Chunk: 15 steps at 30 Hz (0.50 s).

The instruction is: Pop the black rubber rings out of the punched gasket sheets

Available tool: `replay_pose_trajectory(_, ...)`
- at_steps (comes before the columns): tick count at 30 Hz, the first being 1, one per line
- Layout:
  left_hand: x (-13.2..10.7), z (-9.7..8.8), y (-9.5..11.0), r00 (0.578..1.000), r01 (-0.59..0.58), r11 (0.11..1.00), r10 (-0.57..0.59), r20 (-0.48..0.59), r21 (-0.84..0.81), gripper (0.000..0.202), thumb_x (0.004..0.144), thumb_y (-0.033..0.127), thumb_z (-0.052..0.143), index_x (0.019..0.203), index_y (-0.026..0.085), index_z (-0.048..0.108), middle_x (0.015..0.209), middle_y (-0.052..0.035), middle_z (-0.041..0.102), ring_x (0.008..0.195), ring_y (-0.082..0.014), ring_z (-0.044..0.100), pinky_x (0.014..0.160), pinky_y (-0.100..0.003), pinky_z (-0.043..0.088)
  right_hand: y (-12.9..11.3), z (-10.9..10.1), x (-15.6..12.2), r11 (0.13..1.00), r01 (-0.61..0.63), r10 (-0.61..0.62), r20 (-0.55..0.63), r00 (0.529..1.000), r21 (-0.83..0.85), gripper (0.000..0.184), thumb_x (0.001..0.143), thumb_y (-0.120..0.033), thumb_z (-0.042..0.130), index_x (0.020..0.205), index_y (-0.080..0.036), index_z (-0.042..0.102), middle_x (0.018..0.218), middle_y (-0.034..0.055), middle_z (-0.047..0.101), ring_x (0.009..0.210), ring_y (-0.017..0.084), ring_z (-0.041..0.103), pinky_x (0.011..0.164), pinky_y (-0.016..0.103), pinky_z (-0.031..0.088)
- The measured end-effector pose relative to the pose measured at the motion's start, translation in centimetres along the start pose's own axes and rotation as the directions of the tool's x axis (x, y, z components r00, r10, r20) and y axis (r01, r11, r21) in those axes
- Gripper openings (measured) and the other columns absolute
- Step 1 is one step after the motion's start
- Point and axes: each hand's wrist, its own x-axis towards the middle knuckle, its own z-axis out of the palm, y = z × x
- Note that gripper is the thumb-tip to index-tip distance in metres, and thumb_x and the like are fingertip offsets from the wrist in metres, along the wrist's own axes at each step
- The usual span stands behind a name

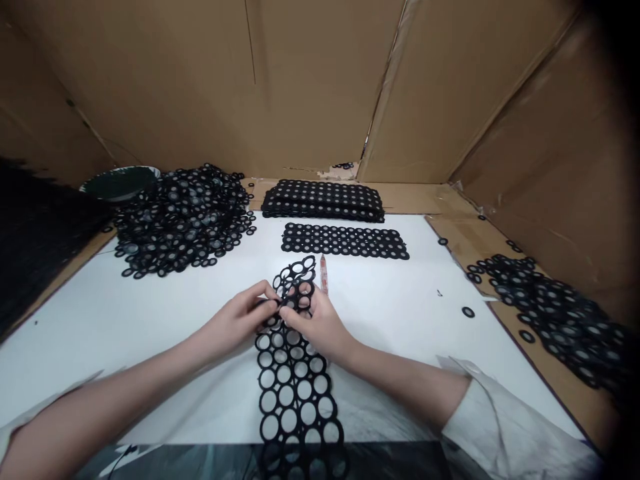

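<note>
A black sheet of joined rings [295,380] runs from the table's middle down over its front edge, its far end bent up. My left hand [250,308] pinches the left side of that sheet near the bend, thumb and forefinger together. From the right, my right hand [317,320] grips the folded part, with some fingers behind the rings. Both sets of fingertips almost meet; what lies right between them is too small to make out. Just beyond my right hand, a pen-like tool [323,273] with a reddish tip lies on the white table [390,300].
A heap of loose black rings [185,213] lies at left, beside a bowl [120,183]. Another ring sheet [345,240] lies flat ahead, before a stack of sheets [323,200]. More rings [560,307] pile up at right. Cardboard walls [310,87] enclose the table.
</note>
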Motion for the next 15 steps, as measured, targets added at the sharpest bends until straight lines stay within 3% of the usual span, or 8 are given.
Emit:
replay_pose_trajectory(2, 0.4, -0.8, -0.2, 0.989, 0.019, 0.996, -0.031, -0.147, -0.086, 0.018, 0.081, 0.032, 0.036, 0.075, 0.018, 0.046, 0.049, 0.0059, 0.038, 0.044, -0.0087, 0.036, 0.042, -0.019, 0.029, 0.2, -0.1, 0.1, 0.999, -0.025, 0.025, -0.003, 1.0, -0.023, 0.022, 0.069, -0.025, 0.058, 0.081, -0.021, 0.04, 0.075, -0.0036, 0.047, 0.065, 0.008, 0.049, 0.059, 0.021, 0.043)
replay_pose_trajectory(3, 0.4, -1.2, -0.2, 0.964, -0.006, 0.998, -0.012, -0.266, -0.064, 0.018, 0.081, 0.031, 0.035, 0.077, 0.018, 0.047, 0.048, 0.0061, 0.035, 0.044, -0.0086, 0.035, 0.042, -0.019, 0.028, 0.3, -0.1, 0.2, 0.999, -0.045, 0.045, -0.009, 0.999, -0.028, 0.022, 0.069, -0.025, 0.058, 0.079, -0.021, 0.039, 0.071, -0.0048, 0.045, 0.06, 0.007, 0.049, 0.055, 0.02, 0.043)
replay_pose_trajectory(5, 0.1, -1.8, -0.2, 0.875, -0.07, 0.991, 0.114, -0.471, 0.11, 0.016, 0.081, 0.028, 0.037, 0.083, 0.019, 0.049, 0.053, 0.0053, 0.038, 0.047, -0.0084, 0.037, 0.044, -0.019, 0.03, 0.6, -0.3, 0.4, 0.996, -0.089, 0.089, -0.008, 0.996, -0.019, 0.024, 0.069, -0.027, 0.058, 0.077, -0.021, 0.036, 0.064, -0.0069, 0.041, 0.053, 0.007, 0.049, 0.05, 0.021, 0.042)
replay_pose_trajectory(6, -0.2, -1.9, -0.2, 0.84, -0.091, 0.969, 0.2, -0.504, 0.232, 0.015, 0.081, 0.027, 0.038, 0.087, 0.019, 0.05, 0.055, 0.0049, 0.041, 0.048, -0.0082, 0.038, 0.046, -0.019, 0.031, 0.6, -0.4, 0.5, 0.994, -0.108, 0.108, 0.004, 0.994, -0.006, 0.025, 0.069, -0.028, 0.058, 0.077, -0.022, 0.035, 0.063, -0.0075, 0.041, 0.051, 0.007, 0.05, 0.049, 0.021, 0.041)
replay_pose_trajectory(8, -0.8, -1.7, -0.3, 0.846, -0.158, 0.872, 0.361, -0.391, 0.463, 0.017, 0.081, 0.023, 0.039, 0.091, 0.02, 0.052, 0.059, 0.0041, 0.047, 0.049, -0.0078, 0.041, 0.048, -0.019, 0.033, 0.7, -0.6, 0.7, 0.991, -0.132, 0.131, 0.038, 0.991, 0.01, 0.026, 0.07, -0.032, 0.057, 0.079, -0.021, 0.036, 0.062, -0.007, 0.046, 0.05, 0.009, 0.053, 0.048, 0.022, 0.042)
replay_pose_trajectory(10, -1.2, -1.0, -0.8, 0.869, -0.255, 0.735, 0.459, -0.185, 0.628, 0.017, 0.081, 0.022, 0.039, 0.09, 0.02, 0.053, 0.064, 0.0027, 0.052, 0.052, -0.0081, 0.046, 0.051, -0.019, 0.035, 0.6, -0.7, 0.8, 0.992, -0.128, 0.128, 0.06, 0.99, -0.011, 0.023, 0.073, -0.036, 0.054, 0.08, -0.02, 0.04, 0.06, -0.0048, 0.052, 0.049, 0.009, 0.053, 0.048, 0.022, 0.042)
replay_pose_trajectory(12, -1.2, -0.3, -1.3, 0.876, -0.306, 0.614, 0.481, -0.038, 0.728, 0.018, 0.083, 0.024, 0.036, 0.088, 0.019, 0.054, 0.068, 0.001, 0.055, 0.055, -0.0093, 0.05, 0.053, -0.019, 0.037, 0.4, -0.8, 0.8, 0.993, -0.104, 0.108, 0.059, 0.992, -0.061, 0.022, 0.075, -0.039, 0.051, 0.078, -0.017, 0.047, 0.057, -0.0028, 0.054, 0.049, 0.009, 0.051, 0.05, 0.023, 0.041)
replay_pose_trajectory(15, -0.9, 0.4, -1.8, 0.897, -0.276, 0.51, 0.441, 0.028, 0.815, 0.023, 0.085, 0.028, 0.032, 0.085, 0.019, 0.053, 0.067, 0.0, 0.054, 0.053, -0.0105, 0.051, 0.049, -0.02, 0.037, -0.1, -0.9, 0.7, 0.989, -0.07, 0.076, 0.039, 0.996, -0.133, 0.031, 0.077, -0.042, 0.048, 0.065, -0.014, 0.054, 0.055, -0.0001, 0.055, 0.051, 0.008, 0.049, 0.052, 0.022, 0.04)
